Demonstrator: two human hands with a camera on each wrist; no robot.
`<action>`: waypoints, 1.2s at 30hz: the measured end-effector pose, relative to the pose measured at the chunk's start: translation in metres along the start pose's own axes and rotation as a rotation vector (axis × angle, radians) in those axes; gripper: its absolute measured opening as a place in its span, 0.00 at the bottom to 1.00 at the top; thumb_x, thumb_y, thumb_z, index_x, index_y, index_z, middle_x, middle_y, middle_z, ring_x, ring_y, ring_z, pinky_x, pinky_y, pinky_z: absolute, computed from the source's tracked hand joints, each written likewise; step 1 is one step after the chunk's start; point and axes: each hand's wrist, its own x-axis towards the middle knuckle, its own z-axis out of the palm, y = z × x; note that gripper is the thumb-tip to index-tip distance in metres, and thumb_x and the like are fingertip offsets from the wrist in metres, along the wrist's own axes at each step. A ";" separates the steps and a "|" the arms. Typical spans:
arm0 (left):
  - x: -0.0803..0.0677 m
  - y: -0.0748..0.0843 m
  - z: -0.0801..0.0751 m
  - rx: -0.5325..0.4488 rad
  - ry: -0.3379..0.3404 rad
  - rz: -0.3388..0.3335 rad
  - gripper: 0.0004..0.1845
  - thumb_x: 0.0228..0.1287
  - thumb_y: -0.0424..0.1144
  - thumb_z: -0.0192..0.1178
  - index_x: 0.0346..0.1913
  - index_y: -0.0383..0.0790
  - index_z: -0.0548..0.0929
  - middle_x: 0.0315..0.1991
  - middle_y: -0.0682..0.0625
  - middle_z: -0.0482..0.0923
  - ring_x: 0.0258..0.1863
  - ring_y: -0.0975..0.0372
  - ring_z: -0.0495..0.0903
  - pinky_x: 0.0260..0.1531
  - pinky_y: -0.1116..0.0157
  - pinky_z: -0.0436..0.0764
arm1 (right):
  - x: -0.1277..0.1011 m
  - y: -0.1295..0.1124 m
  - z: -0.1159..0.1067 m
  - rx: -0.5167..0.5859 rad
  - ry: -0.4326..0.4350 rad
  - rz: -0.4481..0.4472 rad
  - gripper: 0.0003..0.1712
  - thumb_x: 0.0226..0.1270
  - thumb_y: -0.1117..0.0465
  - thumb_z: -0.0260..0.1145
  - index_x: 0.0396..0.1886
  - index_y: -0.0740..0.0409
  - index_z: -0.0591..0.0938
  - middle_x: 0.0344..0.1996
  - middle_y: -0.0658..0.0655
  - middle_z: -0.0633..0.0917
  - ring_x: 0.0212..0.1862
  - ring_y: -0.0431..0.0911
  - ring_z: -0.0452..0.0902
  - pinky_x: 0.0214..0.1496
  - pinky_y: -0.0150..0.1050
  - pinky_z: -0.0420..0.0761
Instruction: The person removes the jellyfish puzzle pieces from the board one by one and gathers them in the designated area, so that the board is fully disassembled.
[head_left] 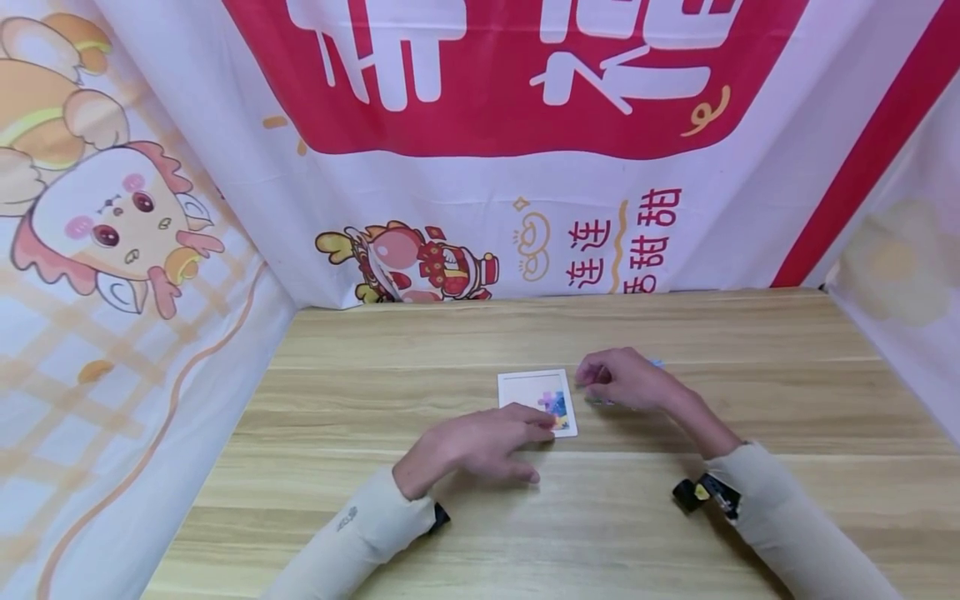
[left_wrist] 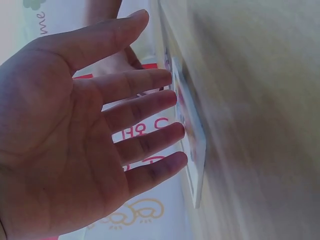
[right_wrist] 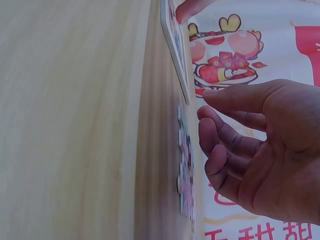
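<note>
While both my forearms lie on the light wood-grain table, my hands sit either side of the small square white puzzle tray, which lies flat near table centre.

Left hand: at the tray's 7 o'clock, palm down, fingers straight and slightly spread, holding nothing. Fingertips reach the tray's near left edge; the head view puts them over the corner with the coloured patch. The left wrist view shows the tray edge-on with the fingertips just off its face; touching or a hair apart, can't tell, the frame is blurred.

Right hand: at the tray's 3 o'clock, just beside its right edge, fingers loosely curled toward the table. Right wrist view shows the curled fingers near the loose flat coloured puzzle pieces lying on the table below the tray. No piece visibly pinched in that view; in the head view the hand covers the pieces, only bluish bits peek out at its edges. So the grip is curled, not clamped on anything I can see.

Coloured patch of assembled pieces sits in the tray's lower right area, rest of the tray is bare white.

Beige sleeves cover both arms; black wrist strap on the right. At 12 o'clock, behind the table, hangs a red-and-white cartoon banner.
</note>
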 end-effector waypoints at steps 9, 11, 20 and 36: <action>0.002 0.000 0.002 0.014 0.001 0.005 0.35 0.75 0.54 0.66 0.78 0.43 0.75 0.85 0.49 0.63 0.85 0.54 0.61 0.86 0.60 0.60 | 0.008 -0.008 0.010 -0.013 -0.003 -0.077 0.08 0.74 0.67 0.70 0.50 0.55 0.89 0.45 0.53 0.90 0.47 0.44 0.83 0.53 0.43 0.86; 0.002 0.000 0.002 0.015 0.003 0.005 0.34 0.75 0.54 0.67 0.78 0.43 0.75 0.85 0.49 0.63 0.85 0.54 0.61 0.86 0.60 0.61 | 0.010 -0.010 0.013 -0.011 0.000 -0.089 0.10 0.73 0.67 0.70 0.50 0.55 0.89 0.45 0.54 0.90 0.47 0.44 0.83 0.53 0.42 0.85; 0.002 0.000 0.004 0.017 0.008 0.004 0.34 0.75 0.54 0.67 0.78 0.44 0.75 0.85 0.50 0.62 0.84 0.55 0.62 0.85 0.60 0.62 | 0.015 -0.018 0.020 0.002 -0.024 -0.115 0.12 0.71 0.67 0.72 0.52 0.56 0.89 0.44 0.55 0.88 0.43 0.44 0.79 0.49 0.39 0.82; 0.001 -0.001 0.005 0.006 0.013 0.014 0.33 0.75 0.54 0.67 0.77 0.44 0.77 0.85 0.51 0.63 0.84 0.56 0.62 0.85 0.60 0.63 | 0.022 -0.022 0.026 -0.016 -0.090 -0.120 0.14 0.66 0.66 0.77 0.50 0.56 0.89 0.41 0.54 0.88 0.39 0.42 0.79 0.43 0.35 0.80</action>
